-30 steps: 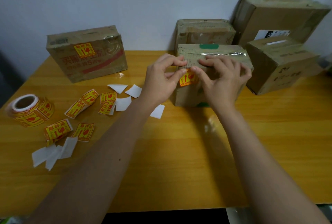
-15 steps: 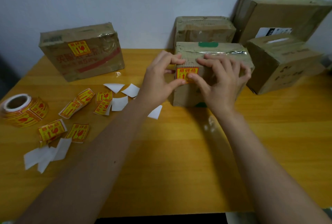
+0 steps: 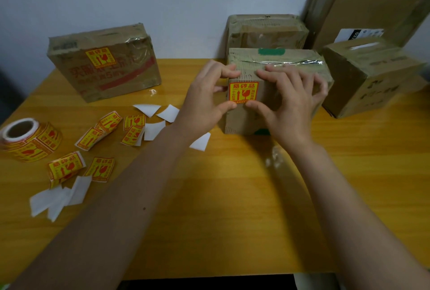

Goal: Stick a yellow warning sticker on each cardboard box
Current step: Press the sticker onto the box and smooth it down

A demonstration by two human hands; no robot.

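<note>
Yellow warning sticker lies flat on the near face of the middle cardboard box, toward that face's upper left corner; red border, red characters, an arrow and a glass symbol legible. It sits square to the box edges.

Left hand: fingers curled; index fingertip on the box's top edge just above the sticker, thumb tip pressing the sticker's lower left corner. Right hand: fingers spread over the box's top edge and front face, thumb tip pressing the sticker's lower right corner. Neither hand lifts anything; both bear against the box.

The box stands on the wooden table, taped across the top with a green patch on its far edge. 3 more boxes stand behind and to its right against the wall. 1 box at left already carries a sticker on its front.

Left of the arms: sticker roll, 6 loose stickers, and white backing papers scattered on the table.
</note>
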